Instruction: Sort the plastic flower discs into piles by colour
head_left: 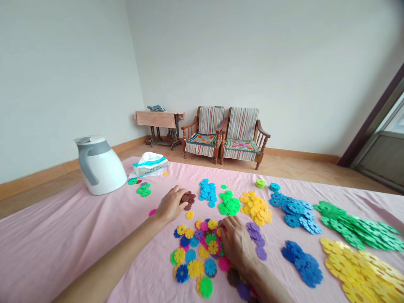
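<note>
My left hand (172, 205) is at the left edge of a small pile of brown plastic snowflake discs (189, 199), its fingers and thumb closed on the discs there. My right hand (237, 240) lies over the right side of a mixed heap of snowflake discs (203, 252) in yellow, blue, pink, green and purple. Its fingers curl down among them, and whatever they pinch is hidden. Beside that hand is a stack of purple discs (256, 235). Sorted piles of light blue discs (207, 192), bright green discs (229, 203) and yellow discs (256, 208) lie beyond.
A white and grey jug (100, 166) stands at the left, near a tissue pack (150, 164) and a few loose green discs (144, 190). Larger blue discs (296, 210), green discs (360, 227) and yellow discs (362, 269) spread rightward over the pink cloth (132, 256). Two wooden chairs (241, 130) stand behind.
</note>
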`<state>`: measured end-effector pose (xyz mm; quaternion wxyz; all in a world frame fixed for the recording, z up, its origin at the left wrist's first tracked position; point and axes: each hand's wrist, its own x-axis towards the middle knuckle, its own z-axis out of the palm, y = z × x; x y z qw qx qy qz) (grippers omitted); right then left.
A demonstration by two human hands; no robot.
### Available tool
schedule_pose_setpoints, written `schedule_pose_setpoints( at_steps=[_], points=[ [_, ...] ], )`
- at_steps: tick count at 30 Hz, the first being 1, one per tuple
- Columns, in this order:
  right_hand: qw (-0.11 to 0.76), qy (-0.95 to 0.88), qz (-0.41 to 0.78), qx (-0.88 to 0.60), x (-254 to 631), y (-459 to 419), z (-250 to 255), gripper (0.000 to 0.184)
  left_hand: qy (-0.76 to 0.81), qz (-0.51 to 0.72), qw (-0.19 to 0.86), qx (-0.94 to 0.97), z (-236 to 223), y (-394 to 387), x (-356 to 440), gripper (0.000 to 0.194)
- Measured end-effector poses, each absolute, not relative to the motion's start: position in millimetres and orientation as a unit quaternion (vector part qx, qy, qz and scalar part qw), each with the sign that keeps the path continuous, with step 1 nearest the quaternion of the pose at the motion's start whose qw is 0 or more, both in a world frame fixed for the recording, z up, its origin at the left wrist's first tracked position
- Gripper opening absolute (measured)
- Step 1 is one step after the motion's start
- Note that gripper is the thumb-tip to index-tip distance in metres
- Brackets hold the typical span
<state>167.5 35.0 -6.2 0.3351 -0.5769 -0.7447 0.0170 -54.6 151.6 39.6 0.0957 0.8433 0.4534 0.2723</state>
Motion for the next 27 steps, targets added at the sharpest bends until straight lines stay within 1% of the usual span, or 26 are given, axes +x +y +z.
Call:
schedule_pose_setpoints(
  at_steps=[2,4,6,8,11,18,22,25,27],
  points=[
    [0.339,-0.733,0.005,-0.59,169.5,34.7,-5.5,0.015,0.409,0.254,0.129,0.867,41.9,140.2,-48.5,0.02],
    [0.343,-0.72,-0.008,-0.603,171.8,34.9,-5.5,0.016,0.344,0.207,0.175,0.899,44.8,124.2,-40.7,0.017],
    [0.348,-0.711,-0.015,-0.611,173.9,35.6,-6.1,0.017,0.286,0.163,0.2,0.923,47.4,109.0,-32.6,0.021],
    [0.352,-0.707,-0.018,-0.613,175.1,36.6,-6.6,0.018,0.252,0.129,0.202,0.937,49.0,98.4,-25.7,0.027],
    [0.356,-0.707,-0.018,-0.611,175.4,37.7,-6.9,0.019,0.246,0.094,0.18,0.948,50.1,92.8,-19.1,0.034],
    [0.351,-0.707,-0.013,-0.614,175.0,37.2,-7.0,0.019,0.245,0.066,0.143,0.957,50.8,100.7,-11.9,0.03],
    [0.35,-0.709,-0.013,-0.612,175.6,37.6,-8.4,0.019,0.233,0.048,0.153,0.959,53.6,106.0,-7.3,0.021],
    [0.348,-0.71,-0.019,-0.612,175.8,37.4,-8.8,0.019,0.224,0.036,0.176,0.958,56.8,108.5,-6.3,0.022],
    [0.348,-0.709,-0.024,-0.613,175.8,37.1,-8.6,0.018,0.217,0.053,0.189,0.956,57.9,108.4,-7.3,0.023]
  ],
)
